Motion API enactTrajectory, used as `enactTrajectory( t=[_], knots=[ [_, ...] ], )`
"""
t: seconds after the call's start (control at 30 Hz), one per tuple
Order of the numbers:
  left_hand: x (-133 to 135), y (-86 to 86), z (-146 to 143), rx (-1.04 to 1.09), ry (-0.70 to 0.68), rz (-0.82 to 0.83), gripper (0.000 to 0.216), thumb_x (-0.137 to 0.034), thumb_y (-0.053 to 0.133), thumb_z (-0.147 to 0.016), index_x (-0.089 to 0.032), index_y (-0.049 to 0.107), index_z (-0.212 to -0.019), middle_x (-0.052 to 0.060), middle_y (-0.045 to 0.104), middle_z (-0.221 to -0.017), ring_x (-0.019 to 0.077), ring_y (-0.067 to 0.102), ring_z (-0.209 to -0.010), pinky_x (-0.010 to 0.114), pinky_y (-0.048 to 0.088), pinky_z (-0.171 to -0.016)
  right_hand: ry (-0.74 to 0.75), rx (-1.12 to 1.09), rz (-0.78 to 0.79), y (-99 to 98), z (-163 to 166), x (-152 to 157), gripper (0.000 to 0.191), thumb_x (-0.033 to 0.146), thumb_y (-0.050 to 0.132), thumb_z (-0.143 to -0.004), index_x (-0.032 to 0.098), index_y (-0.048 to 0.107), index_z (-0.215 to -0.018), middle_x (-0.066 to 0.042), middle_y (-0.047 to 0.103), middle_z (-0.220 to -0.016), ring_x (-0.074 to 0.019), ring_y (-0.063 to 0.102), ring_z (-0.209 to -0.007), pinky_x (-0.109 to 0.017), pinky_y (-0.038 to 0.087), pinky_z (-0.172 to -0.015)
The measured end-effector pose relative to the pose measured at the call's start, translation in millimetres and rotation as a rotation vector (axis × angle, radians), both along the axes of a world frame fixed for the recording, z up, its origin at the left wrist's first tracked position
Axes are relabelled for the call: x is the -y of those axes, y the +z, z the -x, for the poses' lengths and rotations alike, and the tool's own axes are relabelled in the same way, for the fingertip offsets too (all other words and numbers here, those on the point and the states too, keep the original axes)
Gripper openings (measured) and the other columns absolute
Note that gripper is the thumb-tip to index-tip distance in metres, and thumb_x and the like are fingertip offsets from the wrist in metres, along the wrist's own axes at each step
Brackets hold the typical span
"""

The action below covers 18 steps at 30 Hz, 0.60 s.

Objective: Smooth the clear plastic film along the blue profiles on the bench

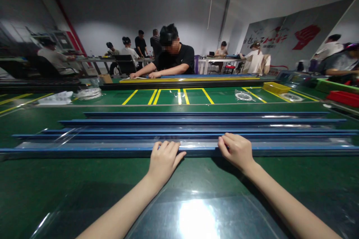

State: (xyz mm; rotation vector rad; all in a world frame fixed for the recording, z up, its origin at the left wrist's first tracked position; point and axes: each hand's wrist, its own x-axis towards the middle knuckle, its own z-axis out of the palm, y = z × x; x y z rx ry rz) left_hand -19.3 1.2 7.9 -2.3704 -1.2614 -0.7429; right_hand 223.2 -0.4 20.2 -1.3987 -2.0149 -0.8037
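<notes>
"Well, where do the hands sit?" asks the first.

"Both are on the nearest blue strip point(84, 152), which runs the whole width of the green desk point(56, 190). The left hand point(165, 158) lies palm down, fingers straight and together, tips on the strip. It grips nothing."

"And the right hand point(235, 152)?"

"Its fingers curl over the strip's near edge, just beside the left. Whether they pinch anything cannot be told."

"Why flat on one side and hooked on the other?"

"Probably the flat hand pins the strip while the other feels along its edge. A clear film point(112, 144) lies along the strip there."

"What lies behind?"

"More blue strips point(196, 122) lie parallel, close together and within reach. Beyond them is a yellow tray point(276, 87), and a person in a black shirt point(174, 58) leans over a similar long strip."
</notes>
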Motion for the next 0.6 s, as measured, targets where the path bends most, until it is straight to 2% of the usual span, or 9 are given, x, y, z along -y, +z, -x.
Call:
enactTrajectory(
  t=[0.23,0.6],
  knots=[
    [0.2,1.4,0.0,-0.027,0.015,-0.017,0.021,-0.037,0.045,-0.083,-0.019,0.056,-0.081,0.002,0.062,-0.073,0.0166,0.051,-0.071,0.031,0.029,-0.065,-0.011,0.012,0.113,-8.1,6.3,-1.3,0.039,0.023,0.035,-0.084,0.017,0.052,-0.048,-0.001,0.05,-0.049,-0.0093,0.042,-0.049,-0.024,0.024,-0.053],
    [-0.8,0.5,0.8,-0.026,0.018,0.001,0.025,-0.038,0.042,-0.084,-0.018,0.056,-0.076,0.001,0.06,-0.068,0.0164,0.05,-0.068,0.03,0.027,-0.063,-0.033,0.038,0.195,-7.6,6.8,-0.9,0.039,0.024,0.034,-0.085,0.017,0.055,-0.053,-0.001,0.054,-0.053,-0.0105,0.047,-0.052,-0.025,0.025,-0.056]
  ],
)
